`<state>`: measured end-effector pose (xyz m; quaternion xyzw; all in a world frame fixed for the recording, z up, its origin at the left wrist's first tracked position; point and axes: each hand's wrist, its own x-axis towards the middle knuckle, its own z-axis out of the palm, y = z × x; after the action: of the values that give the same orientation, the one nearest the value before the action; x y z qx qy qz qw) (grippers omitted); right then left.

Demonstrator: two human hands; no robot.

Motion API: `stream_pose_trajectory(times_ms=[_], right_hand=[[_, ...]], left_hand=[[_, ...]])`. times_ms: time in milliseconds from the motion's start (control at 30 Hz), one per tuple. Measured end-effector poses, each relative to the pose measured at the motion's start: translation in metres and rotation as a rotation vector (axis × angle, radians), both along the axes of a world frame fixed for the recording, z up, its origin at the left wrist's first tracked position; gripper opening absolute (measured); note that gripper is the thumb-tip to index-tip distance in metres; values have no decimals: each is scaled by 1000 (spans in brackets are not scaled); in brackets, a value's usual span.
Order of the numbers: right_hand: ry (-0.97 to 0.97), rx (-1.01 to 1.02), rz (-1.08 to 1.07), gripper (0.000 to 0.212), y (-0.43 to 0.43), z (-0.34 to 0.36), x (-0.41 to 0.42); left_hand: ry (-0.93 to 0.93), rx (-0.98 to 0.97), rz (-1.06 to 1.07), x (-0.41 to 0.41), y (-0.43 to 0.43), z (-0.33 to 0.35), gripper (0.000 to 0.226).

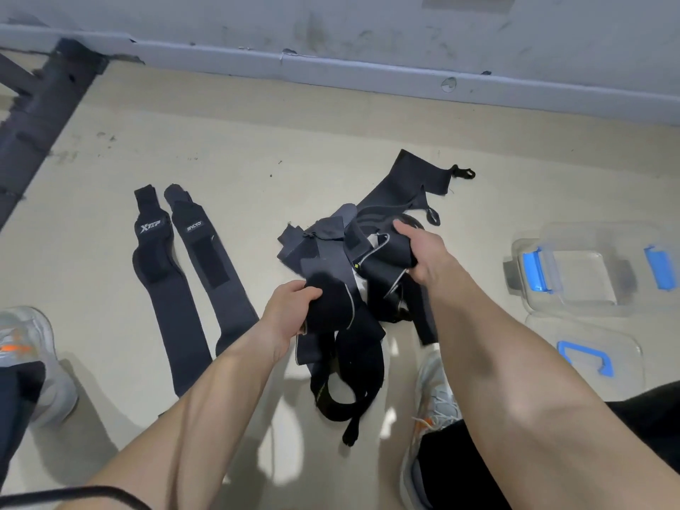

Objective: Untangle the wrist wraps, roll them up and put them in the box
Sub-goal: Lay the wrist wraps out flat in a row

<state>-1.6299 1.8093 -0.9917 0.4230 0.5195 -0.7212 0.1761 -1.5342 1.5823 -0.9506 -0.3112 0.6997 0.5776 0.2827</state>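
A tangled bundle of black and grey wrist wraps (342,252) hangs between my hands above the beige floor, with loops dangling down to the floor. My left hand (290,314) grips a black wrap at the bundle's near left. My right hand (423,255) grips a black wrap with a pale edge at the bundle's right. Two untangled wraps lie flat side by side on the left: one marked XTEP (162,274) and one grey (209,263). The clear plastic box (585,270) with blue latches stands open on the right.
The box's clear lid (588,355) with a blue clip lies on the floor near the box. My shoes are at the bottom left (33,362) and beside the bundle (434,399). A grey wall and skirting (368,71) run across the back. A dark frame (40,115) is at the far left.
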Motion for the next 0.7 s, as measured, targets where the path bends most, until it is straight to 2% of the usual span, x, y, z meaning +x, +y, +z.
stream_pose_trajectory(times_ms=[67, 133, 200, 300, 433, 467, 500, 567, 633, 700], right_hand=[[-3, 31, 60, 22, 0, 10, 3], [-16, -1, 127, 18, -1, 20, 8], [-41, -25, 260, 18, -3, 30, 12], [-27, -27, 433, 22, -10, 46, 16], [31, -14, 601, 31, -15, 74, 14], [38, 9, 626, 32, -15, 80, 12], [50, 38, 657, 32, -14, 86, 10], [72, 81, 716, 31, -14, 94, 8], [88, 98, 751, 31, -13, 100, 7], [109, 85, 761, 33, -12, 105, 8]], left_hand=[[26, 19, -6, 4, -2, 5, 12], [34, 19, 17, 5, -3, 10, 12], [32, -4, 70, 2, -2, 15, 15], [14, 5, 184, -5, -1, 18, 30], [91, -83, 254, -12, 2, 21, 18], [113, -141, 257, -13, 3, 21, 23], [152, -201, 259, -13, 2, 19, 39], [273, -296, 175, -14, 0, 18, 59], [371, -299, 86, -19, 0, 19, 53], [395, -262, 5, -25, 1, 18, 40]])
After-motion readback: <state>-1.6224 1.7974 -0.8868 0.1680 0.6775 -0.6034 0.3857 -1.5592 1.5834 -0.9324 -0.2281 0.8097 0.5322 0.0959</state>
